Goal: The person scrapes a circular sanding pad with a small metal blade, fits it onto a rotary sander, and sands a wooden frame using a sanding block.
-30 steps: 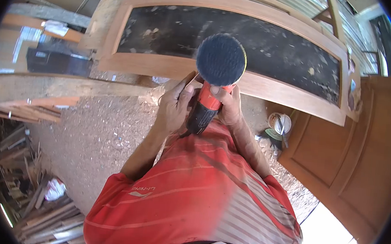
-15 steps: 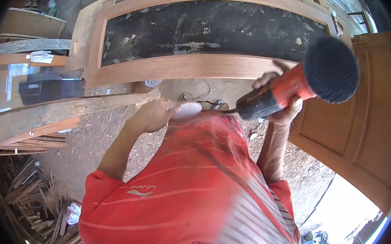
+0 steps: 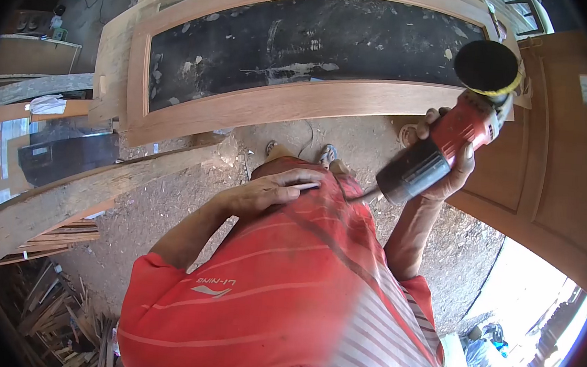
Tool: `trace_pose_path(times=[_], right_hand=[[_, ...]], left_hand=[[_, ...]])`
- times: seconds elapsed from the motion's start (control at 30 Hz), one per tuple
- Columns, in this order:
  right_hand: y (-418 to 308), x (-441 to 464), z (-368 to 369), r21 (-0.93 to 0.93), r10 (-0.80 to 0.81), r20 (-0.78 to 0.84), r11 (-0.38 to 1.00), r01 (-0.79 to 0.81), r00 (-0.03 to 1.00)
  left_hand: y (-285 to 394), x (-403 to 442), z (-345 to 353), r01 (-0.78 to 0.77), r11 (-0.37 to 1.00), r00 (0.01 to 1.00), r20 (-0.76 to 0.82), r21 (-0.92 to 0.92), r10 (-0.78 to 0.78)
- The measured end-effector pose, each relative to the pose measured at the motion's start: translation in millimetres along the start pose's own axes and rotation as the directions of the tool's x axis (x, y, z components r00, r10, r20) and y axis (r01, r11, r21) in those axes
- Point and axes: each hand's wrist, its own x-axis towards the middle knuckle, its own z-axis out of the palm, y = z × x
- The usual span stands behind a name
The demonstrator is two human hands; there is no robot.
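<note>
My right hand is wrapped round the red and black body of a power tool, tilted up to the right. Its round black pad, with a yellow rim, faces up, and a cord runs from the lower end toward my shirt. Close to the front of the red shirt, my left hand pinches a thin pale disc, seen nearly edge-on. Beyond both hands lies a wooden door frame with a black, scuffed panel.
A brown panelled door stands at the right. At the left are a rough wooden beam and a dark box. Wood scraps are heaped at the lower left. Sawdust covers the ground.
The power tool has moved from the centre to the right, away from my left hand. My left hand has come down against the shirt with the disc. The pad now shows a smoother face.
</note>
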Motion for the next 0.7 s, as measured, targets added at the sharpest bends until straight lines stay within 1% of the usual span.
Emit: trace_pose_path(times=[0.03,0.07,0.1,0.13,0.17,0.2,0.27,0.3,0.33,0.37,0.43,0.47,0.5,0.57,0.67,0.7], right_hand=[[-2.0,-1.1,1.4,-0.03,0.011,0.02,0.999,-0.01,1.0],[-2.3,-2.0,3.5,-0.139,-0.019,0.011,0.99,0.02,1.0],[-2.1,-4.2,6.3,-0.247,-0.048,0.002,0.968,0.047,0.999],[-1.7,-6.4,10.5,-0.35,-0.079,-0.004,0.934,0.072,0.997],[-7.9,-11.2,16.3,-0.45,-0.073,0.017,0.89,0.073,0.997],[-10.3,-14.0,18.6,-0.547,-0.038,0.045,0.836,0.057,0.998],[-19.2,-24.0,19.3,-0.725,0.046,0.083,0.688,0.029,0.995],[-14.0,-32.2,26.4,-0.723,0.047,0.056,0.69,0.008,0.997],[-6.1,-39.3,39.9,-0.76,0.014,0.041,0.649,0.022,0.999],[-1.3,-45.7,58.2,-0.752,0.071,0.042,0.659,-0.016,0.997],[9.4,-51.7,68.3,-0.794,0.151,0.107,0.608,-0.007,0.983],[19.2,-53.1,62.7,-0.835,0.182,0.166,0.549,0.04,0.969],[25.2,-54.1,65.5,-0.908,0.148,0.198,0.401,0.124,0.969],[33.3,-58.1,70.2,-0.921,0.153,0.23,0.354,0.164,0.961],[38.8,-62.4,79.1,-0.937,0.147,0.251,0.286,0.202,0.957],[38.2,-62.9,83.3,-0.942,0.141,0.257,0.26,0.215,0.956]], left_hand=[[2.9,0.0,-2.5,-0.017,0.999,1.0,-0.006,0.036,0.017],[-4.1,1.6,-6.2,-0.046,0.978,0.997,-0.077,-0.205,0.031],[-5.6,5.6,-8.9,-0.087,0.897,0.989,-0.146,-0.434,0.025],[-5.7,8.7,-13.8,-0.138,0.762,0.978,-0.21,-0.632,0.002],[-4.4,14.2,-21.9,-0.244,0.752,0.95,-0.308,-0.612,0.058],[-6.1,21.8,-35.7,-0.373,0.486,0.928,-0.325,-0.79,0.184],[18.9,34.4,-48.9,-0.528,0.392,0.849,-0.469,-0.753,0.243],[30.0,40.3,-53.5,-0.553,0.38,0.833,-0.489,-0.742,0.258],[40.1,45.7,-56.4,-0.572,0.371,0.821,-0.504,-0.732,0.271],[46.4,49.8,-58.4,-0.587,0.362,0.809,-0.514,-0.724,0.284],[51.4,57.0,-60.6,-0.583,0.303,0.809,-0.503,-0.754,0.305],[52.0,60.2,-61.8,-0.583,0.27,0.806,-0.502,-0.766,0.314],[50.7,61.9,-62.7,-0.57,0.252,0.809,-0.48,-0.782,0.34],[46.8,62.0,-66.3,-0.546,0.222,0.809,-0.441,-0.808,0.388],[35.3,63.2,-69.0,-0.545,0.223,0.808,-0.436,-0.808,0.395],[36.4,63.1,-67.5,-0.553,0.256,0.815,-0.452,-0.793,0.361]])
